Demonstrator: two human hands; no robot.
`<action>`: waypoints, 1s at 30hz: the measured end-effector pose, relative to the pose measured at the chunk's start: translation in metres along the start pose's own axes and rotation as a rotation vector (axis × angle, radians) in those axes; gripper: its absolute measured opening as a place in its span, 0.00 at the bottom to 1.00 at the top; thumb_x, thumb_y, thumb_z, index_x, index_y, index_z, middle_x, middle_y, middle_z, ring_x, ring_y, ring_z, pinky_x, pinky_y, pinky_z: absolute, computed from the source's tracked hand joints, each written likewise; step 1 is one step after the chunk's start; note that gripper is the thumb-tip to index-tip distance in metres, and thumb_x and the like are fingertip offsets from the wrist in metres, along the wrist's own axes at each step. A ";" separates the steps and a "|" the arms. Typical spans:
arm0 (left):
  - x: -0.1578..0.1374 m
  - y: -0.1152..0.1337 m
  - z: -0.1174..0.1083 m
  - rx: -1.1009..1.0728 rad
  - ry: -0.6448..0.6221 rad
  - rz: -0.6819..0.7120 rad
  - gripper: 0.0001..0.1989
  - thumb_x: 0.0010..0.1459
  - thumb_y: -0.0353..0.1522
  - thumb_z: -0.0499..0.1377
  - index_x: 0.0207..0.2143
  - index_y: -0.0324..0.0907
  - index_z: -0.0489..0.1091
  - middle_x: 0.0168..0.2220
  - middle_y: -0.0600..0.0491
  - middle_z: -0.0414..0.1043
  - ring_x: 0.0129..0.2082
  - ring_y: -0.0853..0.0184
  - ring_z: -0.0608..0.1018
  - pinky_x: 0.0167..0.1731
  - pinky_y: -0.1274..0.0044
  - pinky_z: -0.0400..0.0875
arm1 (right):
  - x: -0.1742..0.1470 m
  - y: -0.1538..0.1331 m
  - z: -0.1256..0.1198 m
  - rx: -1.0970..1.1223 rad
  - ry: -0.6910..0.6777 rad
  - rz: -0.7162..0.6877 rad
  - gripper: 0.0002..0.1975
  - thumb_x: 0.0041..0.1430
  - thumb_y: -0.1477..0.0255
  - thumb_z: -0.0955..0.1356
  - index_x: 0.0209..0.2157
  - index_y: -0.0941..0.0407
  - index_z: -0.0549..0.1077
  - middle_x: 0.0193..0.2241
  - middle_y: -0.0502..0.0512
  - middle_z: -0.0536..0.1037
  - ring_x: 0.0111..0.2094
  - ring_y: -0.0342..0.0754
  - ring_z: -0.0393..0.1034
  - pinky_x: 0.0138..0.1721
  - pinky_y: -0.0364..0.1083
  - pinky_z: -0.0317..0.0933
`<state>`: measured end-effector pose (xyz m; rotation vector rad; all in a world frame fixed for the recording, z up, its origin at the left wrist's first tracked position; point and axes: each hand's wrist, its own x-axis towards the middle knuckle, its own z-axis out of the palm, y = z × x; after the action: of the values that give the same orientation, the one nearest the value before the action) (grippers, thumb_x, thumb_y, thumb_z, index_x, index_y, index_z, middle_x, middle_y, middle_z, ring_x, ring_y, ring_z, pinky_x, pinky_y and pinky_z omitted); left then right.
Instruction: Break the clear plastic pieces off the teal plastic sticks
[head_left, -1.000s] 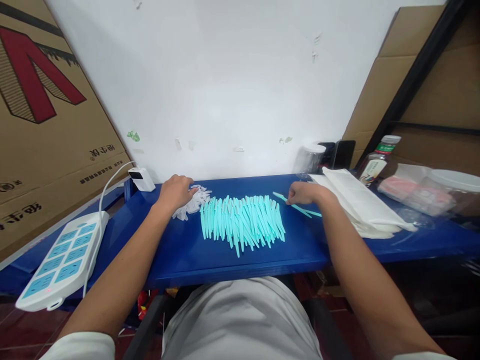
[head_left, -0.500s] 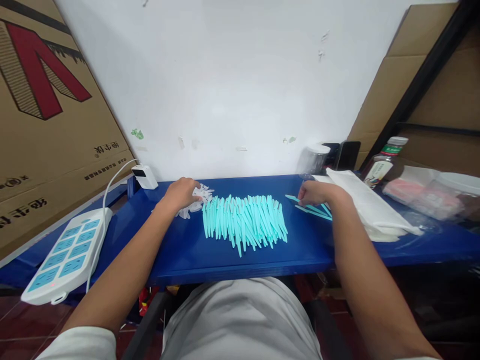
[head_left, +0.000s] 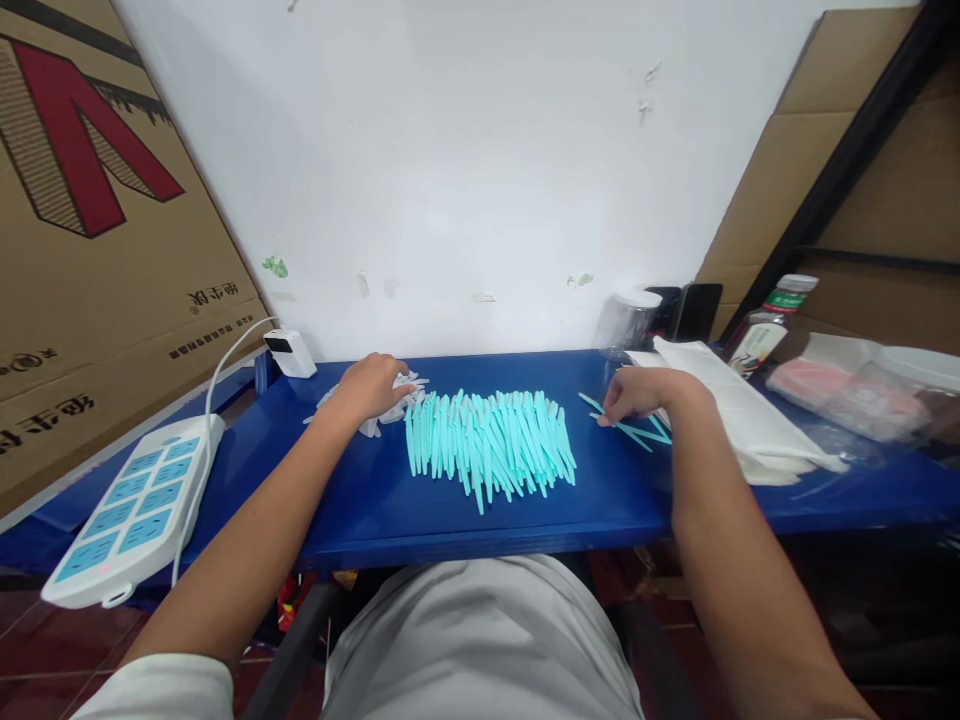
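A wide row of slim teal eyebrow razors (head_left: 487, 445) with greyish upper ends lies in the middle of the blue table. My left hand (head_left: 379, 385) rests over a pile of small translucent plastic caps (head_left: 371, 425) left of the row. Its thumb and fingers are apart, and its palm hides part of the pile. On the right, my right hand (head_left: 626, 393) has thumb and fingertips pinched on a teal razor (head_left: 589, 400). A few more loose teal razors (head_left: 637, 435) lie crossed beneath that hand, partly covered by it.
Soft white sheets or bags (head_left: 739, 405) lie right of my right hand. Behind stand a clear jar (head_left: 630, 318), dark phones (head_left: 697, 310) and a bottle (head_left: 765, 325). A power strip (head_left: 139, 510) and a white charger box (head_left: 290, 353) sit at left, beside a large carton (head_left: 97, 270).
My right hand has shifted slightly right and down, and the loose razors under it lie at different angles. My left hand has slid a little to the right over the caps.
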<state>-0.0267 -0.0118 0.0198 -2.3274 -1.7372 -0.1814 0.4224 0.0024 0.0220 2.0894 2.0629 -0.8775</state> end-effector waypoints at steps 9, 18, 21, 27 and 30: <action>0.000 0.002 -0.002 -0.055 0.011 0.025 0.22 0.66 0.44 0.57 0.53 0.40 0.79 0.49 0.42 0.81 0.52 0.50 0.78 0.42 0.69 0.71 | 0.003 -0.006 0.006 -0.021 -0.060 -0.019 0.08 0.47 0.70 0.78 0.28 0.60 0.82 0.31 0.60 0.81 0.35 0.52 0.76 0.34 0.45 0.71; 0.001 0.009 -0.002 -0.155 0.068 0.097 0.20 0.66 0.45 0.56 0.48 0.43 0.81 0.45 0.44 0.82 0.46 0.53 0.80 0.41 0.70 0.71 | -0.003 -0.028 0.013 -0.152 0.011 -0.105 0.08 0.48 0.73 0.75 0.33 0.59 0.82 0.31 0.57 0.81 0.30 0.50 0.75 0.30 0.44 0.64; 0.003 0.013 0.000 -0.230 0.078 0.168 0.20 0.66 0.45 0.56 0.45 0.43 0.81 0.43 0.44 0.82 0.43 0.55 0.81 0.40 0.70 0.71 | -0.003 -0.028 0.013 -0.189 0.025 -0.101 0.09 0.49 0.73 0.74 0.35 0.59 0.82 0.31 0.56 0.81 0.30 0.50 0.74 0.30 0.45 0.63; 0.003 0.021 0.003 -0.352 0.115 0.258 0.16 0.67 0.43 0.57 0.42 0.44 0.82 0.41 0.46 0.83 0.40 0.58 0.81 0.39 0.70 0.72 | 0.001 -0.021 0.012 -0.266 0.088 -0.111 0.09 0.54 0.70 0.72 0.37 0.58 0.81 0.34 0.57 0.82 0.34 0.51 0.75 0.30 0.45 0.61; 0.002 0.025 0.001 -0.379 0.126 0.279 0.16 0.67 0.41 0.57 0.42 0.44 0.81 0.40 0.47 0.83 0.39 0.58 0.81 0.38 0.70 0.72 | 0.002 -0.020 0.008 -0.247 0.156 -0.148 0.07 0.57 0.70 0.72 0.36 0.59 0.81 0.36 0.58 0.84 0.36 0.51 0.76 0.32 0.44 0.61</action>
<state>-0.0022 -0.0170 0.0165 -2.7208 -1.3962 -0.6407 0.4008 0.0024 0.0207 1.9508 2.2925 -0.4567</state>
